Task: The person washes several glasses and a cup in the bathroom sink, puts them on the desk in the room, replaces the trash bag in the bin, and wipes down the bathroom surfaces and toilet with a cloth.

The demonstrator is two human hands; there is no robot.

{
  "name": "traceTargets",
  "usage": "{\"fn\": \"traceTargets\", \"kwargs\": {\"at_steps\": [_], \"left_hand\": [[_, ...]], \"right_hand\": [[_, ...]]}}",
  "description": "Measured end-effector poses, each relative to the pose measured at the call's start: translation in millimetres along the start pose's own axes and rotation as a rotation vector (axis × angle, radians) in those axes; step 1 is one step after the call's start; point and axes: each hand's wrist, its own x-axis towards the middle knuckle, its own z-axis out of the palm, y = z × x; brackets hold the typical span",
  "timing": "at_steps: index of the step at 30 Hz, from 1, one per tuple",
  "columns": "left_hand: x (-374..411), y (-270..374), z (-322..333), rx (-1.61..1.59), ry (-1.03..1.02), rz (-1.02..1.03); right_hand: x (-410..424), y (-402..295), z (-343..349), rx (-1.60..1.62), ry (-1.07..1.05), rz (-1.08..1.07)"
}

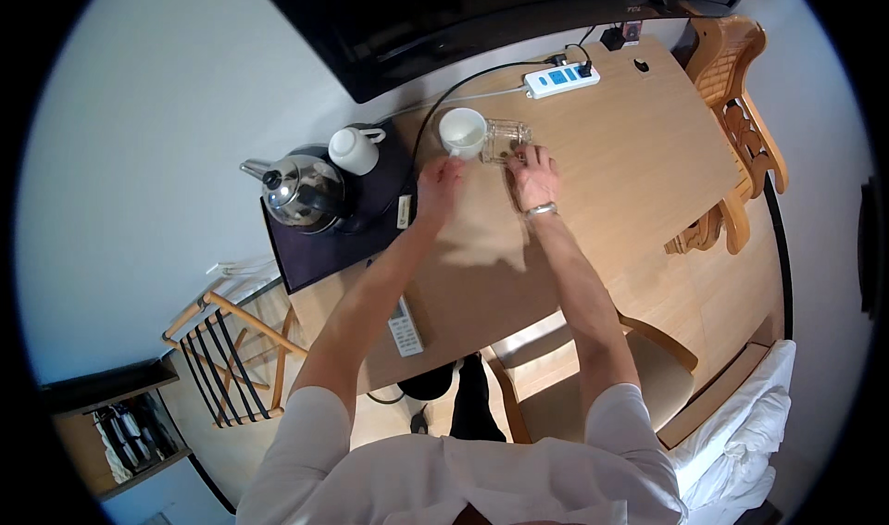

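Observation:
On the wooden desk [486, 261] a white cup [463, 130] stands upright with its handle towards me. My left hand [442, 181] is at that handle, slightly blurred; whether the fingers grip it I cannot tell. Just right of the cup lie clear glass tumblers [505, 141], seemingly on their sides. My right hand [537, 171], with a silver bracelet at the wrist, has its fingertips at their near right edge; a firm hold cannot be made out. A second white cup [354, 151] sits on the dark tray beside a steel and glass kettle [303, 193].
The dark tray [298, 257] covers the desk's left end. A white power strip [562, 79] with cables lies near the television [444, 18]. A remote control [405, 327] lies by the front edge. Wooden chairs [736, 108] stand right, and a luggage rack [226, 365] stands left.

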Motion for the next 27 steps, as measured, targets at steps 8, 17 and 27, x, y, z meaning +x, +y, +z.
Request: {"fn": "traceTargets", "kwargs": {"at_steps": [8, 17, 27], "left_hand": [[22.9, 0.8, 3.5, 0.142, -0.105, -0.011], [-151.4, 68.0, -85.7, 0.304, -0.47, -0.124], [-475.1, 60.2, -237.8, 0.77, -0.335, -0.393]], "right_hand": [[38.2, 2.1, 19.2, 0.057, -0.004, -0.012], [-68.2, -28.0, -60.4, 0.66, -0.356, 0.267], [-333.7, -210.2, -192.7, 0.207, -1.499, -0.171]]}}
